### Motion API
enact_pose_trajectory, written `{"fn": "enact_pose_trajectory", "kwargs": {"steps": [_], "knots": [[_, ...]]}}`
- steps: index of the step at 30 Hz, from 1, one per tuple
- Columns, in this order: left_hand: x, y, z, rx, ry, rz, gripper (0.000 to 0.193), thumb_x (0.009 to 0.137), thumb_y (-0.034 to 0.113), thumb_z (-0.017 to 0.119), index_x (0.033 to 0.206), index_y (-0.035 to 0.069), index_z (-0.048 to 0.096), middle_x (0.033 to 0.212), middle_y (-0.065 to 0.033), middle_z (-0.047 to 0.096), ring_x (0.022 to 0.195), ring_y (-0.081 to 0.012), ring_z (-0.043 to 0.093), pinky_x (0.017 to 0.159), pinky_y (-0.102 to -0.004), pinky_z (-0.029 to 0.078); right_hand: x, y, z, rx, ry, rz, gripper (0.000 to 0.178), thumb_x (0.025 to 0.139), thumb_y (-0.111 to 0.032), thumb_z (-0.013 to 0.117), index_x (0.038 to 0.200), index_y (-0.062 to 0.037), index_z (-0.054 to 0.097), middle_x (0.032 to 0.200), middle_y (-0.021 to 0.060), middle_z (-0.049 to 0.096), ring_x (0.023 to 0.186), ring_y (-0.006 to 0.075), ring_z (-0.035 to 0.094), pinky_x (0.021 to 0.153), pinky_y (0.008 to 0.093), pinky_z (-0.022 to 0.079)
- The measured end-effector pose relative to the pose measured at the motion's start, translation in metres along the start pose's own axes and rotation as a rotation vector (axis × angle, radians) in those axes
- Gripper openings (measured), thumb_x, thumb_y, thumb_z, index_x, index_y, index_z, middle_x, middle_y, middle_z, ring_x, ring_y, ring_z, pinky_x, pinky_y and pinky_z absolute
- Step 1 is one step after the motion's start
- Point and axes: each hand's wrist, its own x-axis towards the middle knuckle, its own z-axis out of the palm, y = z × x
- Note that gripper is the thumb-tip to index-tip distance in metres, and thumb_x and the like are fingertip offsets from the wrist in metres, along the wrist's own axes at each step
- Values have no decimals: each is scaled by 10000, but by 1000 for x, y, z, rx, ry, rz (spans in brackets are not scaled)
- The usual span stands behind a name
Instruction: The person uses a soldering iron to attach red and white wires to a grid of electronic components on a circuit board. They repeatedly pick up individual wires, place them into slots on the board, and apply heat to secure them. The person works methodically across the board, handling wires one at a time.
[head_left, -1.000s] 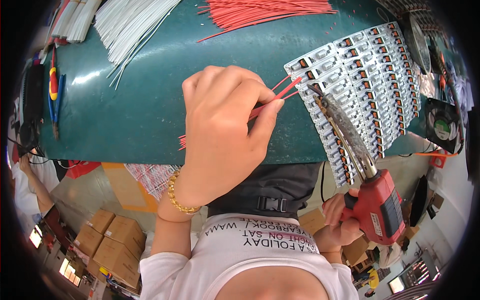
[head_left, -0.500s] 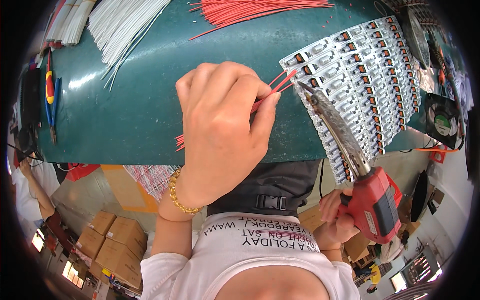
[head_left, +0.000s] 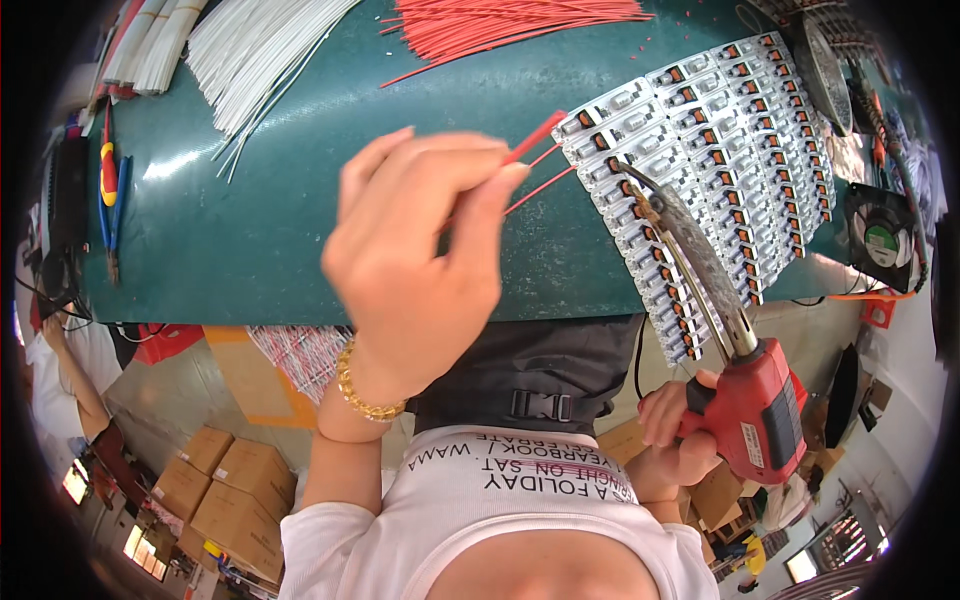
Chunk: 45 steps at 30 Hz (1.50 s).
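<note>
"What does the left hand (head_left: 415, 245) hold?"

"Red wire (head_left: 540, 133), pinched between thumb and fingers near the left edge of the board panel (head_left: 690, 170); blur hides the strand count."

"And the right hand (head_left: 680, 430)?"

"It grips a red soldering gun (head_left: 755, 410), which covers some fingers. Whether its tip touches the panel, I cannot tell. The tabletop's (head_left: 270, 240) upper edge is cut off."

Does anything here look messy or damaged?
Slightly messy: tiny red scraps lie strewn on the green tabletop, apart from the red wire pile. The soldering gun in the right hand has a dark, mottled barrel, perhaps just worn or dirty.
</note>
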Motion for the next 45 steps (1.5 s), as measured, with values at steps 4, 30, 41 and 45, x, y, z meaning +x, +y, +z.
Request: {"fn": "enact_pose_trajectory", "kwargs": {"steps": [4,30,41,45], "knots": [[-1,19,-16,-79,-146,-131,81,729,67,705,732,64,624,697,-8,630,606,-150,546,688,-283,355,1,-10,4,-51,-33,-5,699,839,-505,566,1212,61,397,463,-2,428,368,117,408,407,258,362],[-13,14,7,134,-232,60,129,752,69,688,694,81,573,618,10,534,566,-147,460,717,-306,328,5,-12,8,-147,-24,-78,625,849,-457,576,1170,56,422,478,0,431,381,123,422,404,258,370],[-18,4,8,55,-49,79,94,743,112,672,723,92,583,655,-10,560,618,-188,518,707,-354,318,19,-24,-15,-212,-52,-372,658,878,-333,562,1244,145,299,516,49,415,420,143,383,462,301,363],[-23,0,4,-16,-86,102,137,779,185,639,712,84,574,651,-28,534,660,-192,513,722,-351,309,33,-39,-19,-331,95,-418,383,915,-261,503,625,-20,438,525,52,350,458,167,371,517,325,372]]}}
